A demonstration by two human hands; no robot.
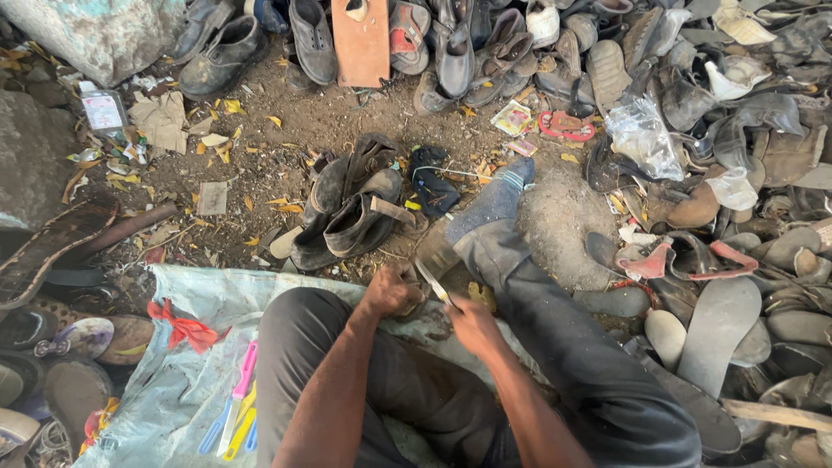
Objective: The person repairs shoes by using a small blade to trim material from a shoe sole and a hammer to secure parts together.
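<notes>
I sit on the ground with my right leg stretched out in dark trousers and a blue sock. My left hand is closed around a dark worn shoe piece held against that leg. A thin metal blade slants up towards the piece, with my right hand gripping it just below. The two hands are close together, almost touching. What lies under the left fingers is hidden.
A pair of dusty black boots lies just ahead on the dirt. Piles of old shoes and soles fill the right and far side. A pale plastic sheet with coloured tools lies at my left. A wooden board stands ahead.
</notes>
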